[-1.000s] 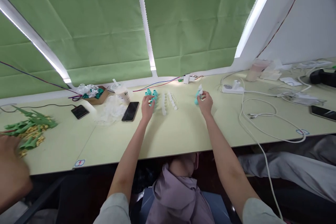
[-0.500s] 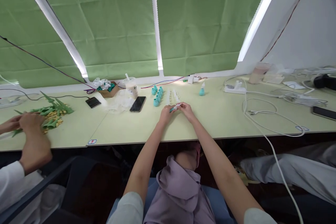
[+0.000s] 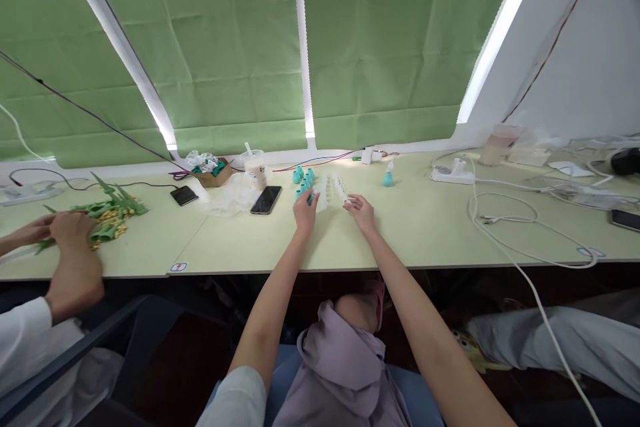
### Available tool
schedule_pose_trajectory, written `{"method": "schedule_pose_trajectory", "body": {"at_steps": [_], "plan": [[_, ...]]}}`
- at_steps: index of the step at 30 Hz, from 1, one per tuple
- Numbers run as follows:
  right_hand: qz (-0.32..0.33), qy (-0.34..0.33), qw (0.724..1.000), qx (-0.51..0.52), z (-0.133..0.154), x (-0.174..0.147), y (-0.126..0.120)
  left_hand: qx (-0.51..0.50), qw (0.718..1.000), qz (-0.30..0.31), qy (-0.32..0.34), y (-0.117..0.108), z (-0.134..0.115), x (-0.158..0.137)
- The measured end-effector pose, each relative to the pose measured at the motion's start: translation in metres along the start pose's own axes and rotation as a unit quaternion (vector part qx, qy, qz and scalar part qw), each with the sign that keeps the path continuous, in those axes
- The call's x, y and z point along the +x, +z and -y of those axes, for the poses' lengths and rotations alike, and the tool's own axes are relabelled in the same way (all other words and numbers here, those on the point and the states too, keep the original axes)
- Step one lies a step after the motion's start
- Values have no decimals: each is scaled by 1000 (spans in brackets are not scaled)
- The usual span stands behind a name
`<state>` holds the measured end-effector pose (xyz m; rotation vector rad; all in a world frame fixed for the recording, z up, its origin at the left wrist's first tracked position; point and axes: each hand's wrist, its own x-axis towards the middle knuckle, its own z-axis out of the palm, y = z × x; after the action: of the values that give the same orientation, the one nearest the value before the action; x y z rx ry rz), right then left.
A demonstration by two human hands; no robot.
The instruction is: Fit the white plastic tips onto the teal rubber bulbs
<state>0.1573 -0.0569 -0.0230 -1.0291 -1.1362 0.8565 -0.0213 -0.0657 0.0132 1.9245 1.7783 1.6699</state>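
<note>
My left hand [image 3: 305, 211] is closed around a small teal bulb-shaped piece [image 3: 311, 198], partly hidden by the fingers. It is beside a group of teal bulbs [image 3: 303, 175] standing on the table. My right hand [image 3: 361, 212] has thumb and fingers pinched at the near end of a row of small white pieces [image 3: 341, 187]; what it grips is too small to make out. Between the hands lie more rows of whitish, translucent pieces [image 3: 328, 187]. Further right, one teal bulb with a pale pointed tip [image 3: 389, 177] stands upright by itself.
Left of the bulbs lie a phone [image 3: 266, 200], crumpled clear plastic [image 3: 230, 197], a drink cup [image 3: 254, 167] and a small cardboard box [image 3: 215, 175]. A co-worker's hands [image 3: 70, 227] handle green leaves at far left. A power strip [image 3: 453, 173] and loose white cables [image 3: 510, 217] lie right.
My hands were together over a teal and white piece; now they are apart. The left has moved left toward the teal bulbs, and the right reaches to the white row.
</note>
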Motion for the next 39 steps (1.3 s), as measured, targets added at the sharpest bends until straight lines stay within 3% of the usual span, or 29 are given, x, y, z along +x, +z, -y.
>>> {"method": "schedule_pose_trajectory", "body": {"at_steps": [3,5,7,10,16,24,33,37,39], "plan": [[15,10,999,-34,-3,3,0,-59,992,-97,-53,-17,16,41],[26,2,998,-54,-5,6,0,-42,990,-116,-65,-25,34,70],[23,-21,996,-83,-6,9,1,11,990,-96,-102,-27,56,94],[-4,-46,992,-120,-7,13,2,14,986,-11,-168,-22,85,114],[19,-6,996,-85,-5,13,4,32,981,-5,-191,1,113,122],[45,-26,988,-144,5,9,7,48,984,3,-173,28,117,127],[59,-22,988,-144,4,8,6,78,987,56,-127,15,116,124],[58,-17,992,-114,2,7,6,66,993,-15,-95,-3,90,118],[61,-16,995,-81,4,7,8,54,994,-85,-32,-10,66,106]]}}
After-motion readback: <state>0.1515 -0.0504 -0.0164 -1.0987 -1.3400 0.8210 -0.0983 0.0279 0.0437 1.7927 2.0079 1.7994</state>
